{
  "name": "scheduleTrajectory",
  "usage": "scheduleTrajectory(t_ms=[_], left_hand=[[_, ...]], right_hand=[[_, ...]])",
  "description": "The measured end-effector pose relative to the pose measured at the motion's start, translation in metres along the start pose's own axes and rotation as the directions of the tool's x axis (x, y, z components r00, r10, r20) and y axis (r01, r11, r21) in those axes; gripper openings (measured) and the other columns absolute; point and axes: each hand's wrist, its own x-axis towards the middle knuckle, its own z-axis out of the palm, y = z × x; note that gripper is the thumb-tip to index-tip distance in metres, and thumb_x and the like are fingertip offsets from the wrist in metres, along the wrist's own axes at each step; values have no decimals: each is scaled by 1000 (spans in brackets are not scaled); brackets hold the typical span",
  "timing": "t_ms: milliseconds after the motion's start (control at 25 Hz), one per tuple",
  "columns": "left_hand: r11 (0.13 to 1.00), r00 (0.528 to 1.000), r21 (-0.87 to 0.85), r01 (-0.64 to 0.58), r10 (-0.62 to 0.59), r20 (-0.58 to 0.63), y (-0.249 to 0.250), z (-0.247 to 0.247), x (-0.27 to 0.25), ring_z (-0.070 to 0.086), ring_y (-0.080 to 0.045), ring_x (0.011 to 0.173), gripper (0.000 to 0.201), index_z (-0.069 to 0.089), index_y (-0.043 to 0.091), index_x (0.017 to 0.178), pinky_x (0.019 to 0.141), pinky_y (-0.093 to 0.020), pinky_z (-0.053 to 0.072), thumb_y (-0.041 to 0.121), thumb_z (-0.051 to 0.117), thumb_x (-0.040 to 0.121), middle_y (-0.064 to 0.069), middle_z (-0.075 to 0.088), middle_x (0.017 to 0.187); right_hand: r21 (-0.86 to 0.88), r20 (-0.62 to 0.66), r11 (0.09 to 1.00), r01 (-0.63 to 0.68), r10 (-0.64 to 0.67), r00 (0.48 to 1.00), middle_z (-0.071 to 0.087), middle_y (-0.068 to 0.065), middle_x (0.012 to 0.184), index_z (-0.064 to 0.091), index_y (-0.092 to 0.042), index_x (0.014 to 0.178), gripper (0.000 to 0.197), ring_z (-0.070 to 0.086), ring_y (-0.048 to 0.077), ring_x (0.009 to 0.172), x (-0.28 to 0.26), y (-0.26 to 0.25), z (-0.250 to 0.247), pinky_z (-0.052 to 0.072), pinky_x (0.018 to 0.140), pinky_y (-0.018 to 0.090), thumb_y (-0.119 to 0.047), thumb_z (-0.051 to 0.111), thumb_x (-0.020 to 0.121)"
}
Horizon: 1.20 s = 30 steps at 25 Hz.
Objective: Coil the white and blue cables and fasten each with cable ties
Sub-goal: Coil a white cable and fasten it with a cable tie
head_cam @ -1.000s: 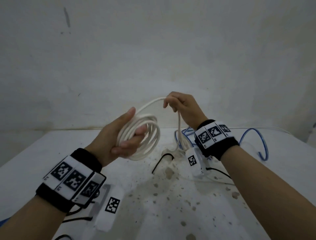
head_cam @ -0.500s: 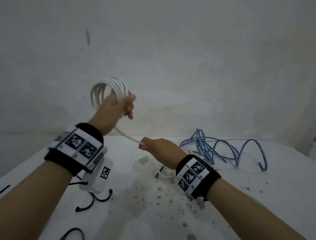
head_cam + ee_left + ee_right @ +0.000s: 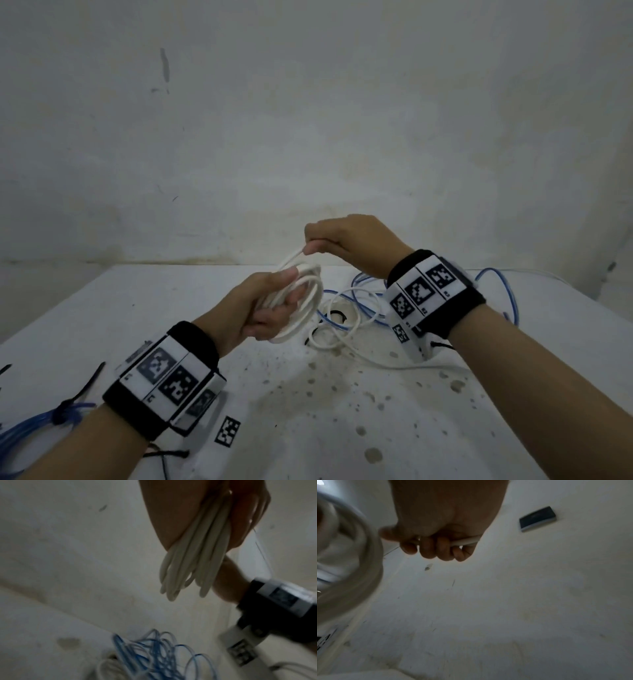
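Dim and grey all over. Soft, weak shadows. Wrist pictures dark and blurry, with smeared loops of white cable [image 3: 359,561]. Bent at the edges.

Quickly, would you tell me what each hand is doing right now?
Left hand: grips the white cable coil.
Right hand: curled round the white cable's free strand.

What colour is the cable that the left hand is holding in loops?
White; the cable in the left hand shows best in the head view.
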Motion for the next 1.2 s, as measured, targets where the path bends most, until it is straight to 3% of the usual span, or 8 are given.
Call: scheduleTrajectory(t_ms=[80, 160, 320, 480, 760, 920, 1080, 1200], left_hand=[[974, 994, -211, -84, 98, 54, 0, 7, -1, 17, -2, 24, 40, 52, 21, 54, 32, -12, 20, 51, 78, 58, 14, 23, 33], [922, 986, -368, -123, 155, 58, 3, 11, -1, 12, -8, 25, 38, 50, 19, 54, 31, -13, 23, 43, 80, 61, 10, 16, 34], [894, 985, -416, -167, 169, -30, 4, 2, -7, 11, -10, 25, 34, 50, 19, 53, 30, -14, 23, 37, 76, 65, 6, 14, 33], [915, 968, -365, -169, 85, -234, -5, 1, -7, 23, -3, 21, 33, 42, 18, 52, 33, -15, 33, 30, 53, 81, 9, 23, 26], [904, 808, 422, 69, 198, -555, -36, 1, 9, 57, -19, 50, 8, 50, 9, 77, 58, -34, 49, 5, 54, 83, -6, 55, 60], [957, 811, 288, -19, 183, -556, -29, 13, 26, 42, -16, 55, 17, 52, 12, 81, 55, -30, 43, 25, 45, 89, -3, 45, 65], [886, 582, 455, -85, 415, -700, -37, 16, 34, 39, -15, 54, 37, 50, 9, 65, 57, -33, 34, 23, 38, 96, -3, 46, 58], [925, 512, 359, -125, 370, -775, -44, 17, 37, 35, -9, 44, 28, 50, -1, 65, 48, -25, 30, 10, 42, 89, -5, 44, 54]], right_hand=[[352, 21, 928, -121, 121, 992, 50, -8, 61, 50, -15, 71, 33, 45, 11, 56, -2, -4, 16, 36, 57, 26, -33, 38, 94], [722, 12, 667, -183, 253, 967, 59, -11, 60, 53, -12, 69, 32, 52, 0, 58, -8, -18, 29, 43, 65, 18, -11, 40, 97], [958, 248, 79, -276, 259, 933, 66, -1, 87, 58, -11, 106, 39, 64, 22, 77, -18, -39, 30, 53, 76, 34, -38, 33, 96], [752, 108, 563, -343, 409, 906, 49, 6, 73, 47, -9, 105, 13, 50, 21, 62, -12, -53, 46, 43, 59, 32, -11, 45, 92], [150, 283, 935, -322, 272, 920, 44, 6, 69, 34, -8, 107, 13, 40, 26, 58, -17, -49, 45, 30, 55, 33, -5, 36, 95], [21, 258, 957, -288, 273, 927, 45, 10, 76, 30, -1, 119, 26, 44, 28, 60, -16, -49, 42, 34, 58, 36, -1, 34, 93], [230, 80, 905, -357, 348, 934, 47, 13, 89, 38, -1, 108, 18, 48, 32, 68, -19, -61, 45, 39, 62, 40, 0, 41, 91], [157, -36, 888, -432, 442, 896, 48, 12, 100, 45, -5, 109, 27, 46, 28, 75, -27, -70, 58, 35, 61, 34, 3, 48, 83]])
